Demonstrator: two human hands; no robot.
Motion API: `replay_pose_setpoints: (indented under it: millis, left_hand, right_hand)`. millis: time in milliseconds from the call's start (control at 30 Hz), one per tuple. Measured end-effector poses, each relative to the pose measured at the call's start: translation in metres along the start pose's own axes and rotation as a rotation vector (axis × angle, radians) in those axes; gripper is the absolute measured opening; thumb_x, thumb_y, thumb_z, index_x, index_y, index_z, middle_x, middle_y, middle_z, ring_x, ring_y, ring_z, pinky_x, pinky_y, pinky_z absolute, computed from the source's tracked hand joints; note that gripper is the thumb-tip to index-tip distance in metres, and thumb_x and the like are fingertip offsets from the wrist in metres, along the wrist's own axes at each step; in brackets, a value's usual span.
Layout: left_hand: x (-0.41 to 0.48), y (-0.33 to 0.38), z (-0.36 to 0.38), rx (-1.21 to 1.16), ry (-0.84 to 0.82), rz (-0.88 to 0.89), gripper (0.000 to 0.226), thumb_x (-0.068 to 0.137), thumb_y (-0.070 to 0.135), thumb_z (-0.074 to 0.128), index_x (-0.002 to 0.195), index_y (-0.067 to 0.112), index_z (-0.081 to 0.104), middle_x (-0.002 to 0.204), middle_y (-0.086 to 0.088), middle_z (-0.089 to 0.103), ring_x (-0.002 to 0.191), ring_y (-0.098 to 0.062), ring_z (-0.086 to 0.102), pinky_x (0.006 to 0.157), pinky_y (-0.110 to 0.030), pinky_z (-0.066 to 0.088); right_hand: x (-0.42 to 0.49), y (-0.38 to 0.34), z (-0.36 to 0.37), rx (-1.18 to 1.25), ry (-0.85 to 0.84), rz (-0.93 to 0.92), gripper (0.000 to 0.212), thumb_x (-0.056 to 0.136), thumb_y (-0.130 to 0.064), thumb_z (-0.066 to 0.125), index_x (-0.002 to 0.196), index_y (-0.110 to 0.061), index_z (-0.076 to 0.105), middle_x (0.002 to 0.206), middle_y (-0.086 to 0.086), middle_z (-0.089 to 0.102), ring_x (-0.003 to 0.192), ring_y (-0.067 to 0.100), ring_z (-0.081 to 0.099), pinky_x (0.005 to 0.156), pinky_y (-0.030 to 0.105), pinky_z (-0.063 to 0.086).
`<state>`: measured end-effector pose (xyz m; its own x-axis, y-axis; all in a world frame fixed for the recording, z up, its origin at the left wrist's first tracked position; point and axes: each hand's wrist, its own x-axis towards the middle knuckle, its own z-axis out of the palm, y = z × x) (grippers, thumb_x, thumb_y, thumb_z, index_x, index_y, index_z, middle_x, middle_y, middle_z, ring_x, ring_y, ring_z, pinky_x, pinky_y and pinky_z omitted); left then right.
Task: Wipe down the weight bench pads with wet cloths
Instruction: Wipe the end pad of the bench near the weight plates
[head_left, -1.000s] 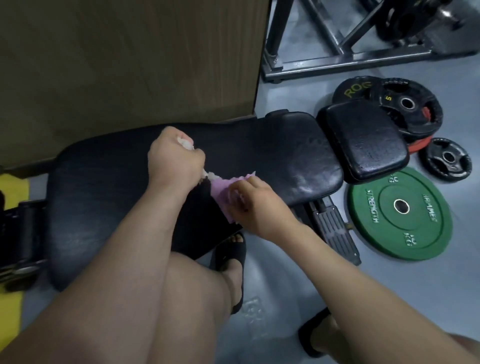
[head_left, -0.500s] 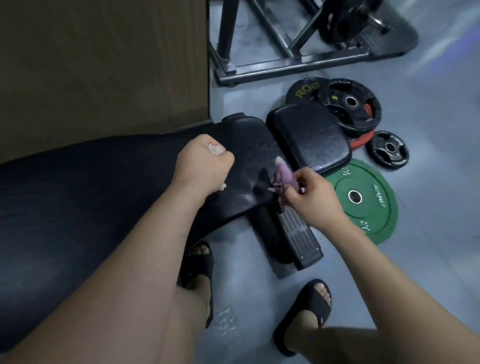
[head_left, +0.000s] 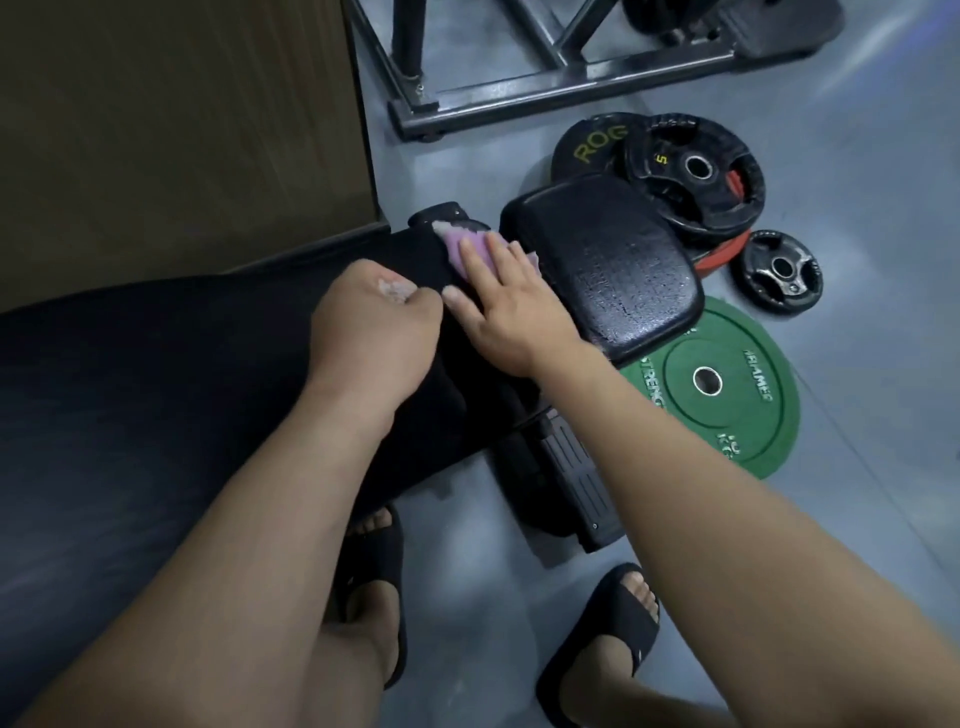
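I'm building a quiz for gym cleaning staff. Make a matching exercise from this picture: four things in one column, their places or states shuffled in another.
Things: 1 purple cloth; 2 whitish cloth; 3 green plate; 4 small seat pad.
States: A flat on the floor; B bunched in the left hand; C cracked, glossy surface; D pressed on the long pad by the right hand.
Pairs: 1-D, 2-B, 3-A, 4-C.

Long black bench pad (head_left: 156, 389) bears a purple cloth (head_left: 454, 244) flat under the right hand's (head_left: 506, 312) straight fingers (head_left: 498, 254), and the left hand (head_left: 369, 332) fisted round a white cloth (head_left: 395, 291) beside the thumb; grey floor (head_left: 857, 234), beyond the fingertips, carries green plate (head_left: 753, 364), black plates (head_left: 675, 200), steel rack frame (head_left: 571, 88).
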<state>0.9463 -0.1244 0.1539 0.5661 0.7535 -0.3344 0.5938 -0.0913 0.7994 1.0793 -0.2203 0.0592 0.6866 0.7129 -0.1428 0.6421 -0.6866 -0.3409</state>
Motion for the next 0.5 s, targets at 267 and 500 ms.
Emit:
replay_pose_setpoints:
  millis: [267,500]
  left_hand:
    - [0.016,-0.004,-0.009,-0.025,0.040,-0.030,0.009,0.086,0.024,0.057,0.090,0.021,0.064,0.086,0.002,0.068,0.080,-0.019,0.067,0.077,-0.042,0.061]
    - [0.017,-0.002,-0.009,-0.067,0.086,-0.028,0.007,0.087,0.026,0.058,0.092,0.023,0.062,0.087,0.005,0.066,0.082,-0.019,0.067,0.079,-0.042,0.061]
  right_hand:
    - [-0.130,0.004,0.020,-0.051,0.061,0.004,0.078,0.101,-0.068,0.034,0.163,-0.022,0.024,0.170,0.009,0.017,0.159,0.027,0.003,0.129,0.042,0.007]
    - [-0.014,-0.006,0.010,-0.107,0.085,0.057,0.081,0.095,-0.069,0.022,0.160,-0.021,0.030,0.166,0.019,0.025,0.154,0.042,0.019,0.127,0.052,0.011]
